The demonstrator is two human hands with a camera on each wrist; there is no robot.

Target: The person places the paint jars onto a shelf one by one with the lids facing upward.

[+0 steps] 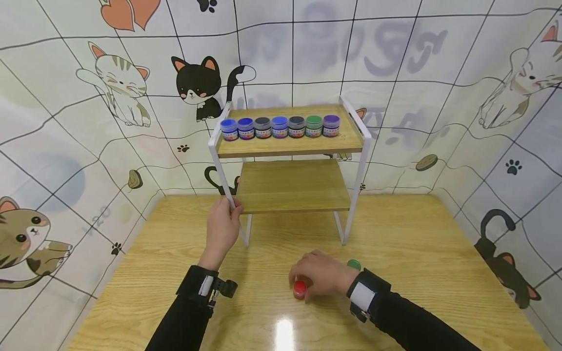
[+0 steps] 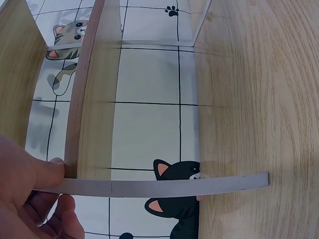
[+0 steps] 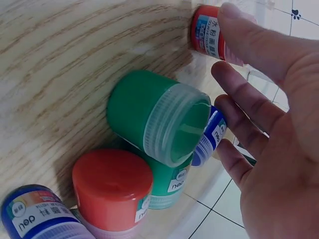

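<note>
My left hand grips the left white leg of a two-tier wooden rack, beside its lower shelf. On the table in front of the rack, my right hand has thumb and fingers around a small red paint jar. In the right wrist view the thumb overlaps that jar; the far side of the grasp is hidden. Close to the right wrist stands a green paint jar. More jars show in the right wrist view: a green one, a red one and blue ones.
A row of several paint jars, blue, dark, green and purple, lines the rack's upper shelf. The lower shelf is bare wood. A cat-patterned cloth wall surrounds the wooden table.
</note>
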